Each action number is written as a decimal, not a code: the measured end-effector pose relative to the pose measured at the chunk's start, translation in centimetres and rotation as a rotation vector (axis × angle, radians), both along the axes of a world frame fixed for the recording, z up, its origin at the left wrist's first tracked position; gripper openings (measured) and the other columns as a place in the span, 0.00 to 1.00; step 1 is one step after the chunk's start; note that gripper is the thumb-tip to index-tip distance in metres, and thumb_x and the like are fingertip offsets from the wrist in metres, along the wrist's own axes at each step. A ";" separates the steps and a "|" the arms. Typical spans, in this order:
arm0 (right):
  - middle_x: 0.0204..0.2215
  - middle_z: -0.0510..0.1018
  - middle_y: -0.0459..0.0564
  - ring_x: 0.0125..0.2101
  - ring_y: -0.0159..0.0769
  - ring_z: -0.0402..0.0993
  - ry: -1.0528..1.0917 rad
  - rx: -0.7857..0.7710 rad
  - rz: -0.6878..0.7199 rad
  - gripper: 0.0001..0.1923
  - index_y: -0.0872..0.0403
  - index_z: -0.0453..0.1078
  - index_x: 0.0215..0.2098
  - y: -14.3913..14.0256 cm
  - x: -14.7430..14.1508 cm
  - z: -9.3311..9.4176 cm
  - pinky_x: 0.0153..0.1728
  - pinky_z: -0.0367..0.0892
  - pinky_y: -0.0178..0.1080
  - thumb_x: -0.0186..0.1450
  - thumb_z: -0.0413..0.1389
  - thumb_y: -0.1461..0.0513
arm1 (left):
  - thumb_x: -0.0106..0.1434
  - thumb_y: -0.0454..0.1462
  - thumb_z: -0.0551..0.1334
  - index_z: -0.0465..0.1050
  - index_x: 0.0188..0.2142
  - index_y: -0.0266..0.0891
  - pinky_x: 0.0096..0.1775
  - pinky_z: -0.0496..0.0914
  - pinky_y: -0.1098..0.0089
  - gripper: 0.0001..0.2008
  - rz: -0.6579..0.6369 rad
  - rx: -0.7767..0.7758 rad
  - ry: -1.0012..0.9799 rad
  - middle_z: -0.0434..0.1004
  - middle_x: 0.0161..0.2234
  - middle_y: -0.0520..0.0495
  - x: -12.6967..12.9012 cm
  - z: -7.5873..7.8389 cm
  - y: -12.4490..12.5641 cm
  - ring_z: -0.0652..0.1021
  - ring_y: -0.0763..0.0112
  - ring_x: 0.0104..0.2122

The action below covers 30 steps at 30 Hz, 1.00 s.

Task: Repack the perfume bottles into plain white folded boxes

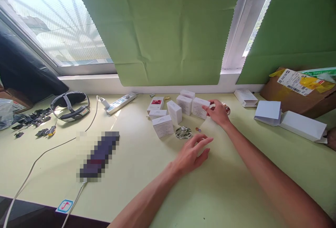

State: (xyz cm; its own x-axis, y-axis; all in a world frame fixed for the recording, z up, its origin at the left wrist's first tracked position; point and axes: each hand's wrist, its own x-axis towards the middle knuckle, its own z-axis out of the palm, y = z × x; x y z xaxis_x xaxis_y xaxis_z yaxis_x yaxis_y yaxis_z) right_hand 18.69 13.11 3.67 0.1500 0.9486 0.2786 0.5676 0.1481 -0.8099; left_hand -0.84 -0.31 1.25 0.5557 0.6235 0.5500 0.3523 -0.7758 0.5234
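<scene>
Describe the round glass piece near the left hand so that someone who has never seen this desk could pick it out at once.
Start at the pale yellow-green table under the green blinds, then find the cluster of small white boxes near its middle. Just in front of them, beyond the fingertips of the left hand, lies the round glass piece. It alone there is clear, low and disc-shaped; its neighbours are opaque square cartons.

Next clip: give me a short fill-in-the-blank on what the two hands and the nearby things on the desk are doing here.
1. The right hand touches a small box whose colour is ____.
2. The left hand hovers with its fingers ____, holding nothing.
3. The round glass bottle lies nearest the ____ hand.
4. The power strip lies to the ____ of the cluster of boxes.

Missing words: white; open; left; left
</scene>
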 end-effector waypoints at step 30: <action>0.62 0.69 0.61 0.61 0.52 0.62 -0.764 -0.278 -0.412 0.36 0.52 0.62 0.61 -4.6 24.3 -1.5 0.62 0.49 0.47 0.66 0.42 0.40 | 0.70 0.32 0.53 0.64 0.60 0.41 0.49 0.73 0.66 0.20 -0.008 -0.017 -0.004 0.71 0.50 0.40 0.0 -0.4 0.2 0.75 0.68 0.47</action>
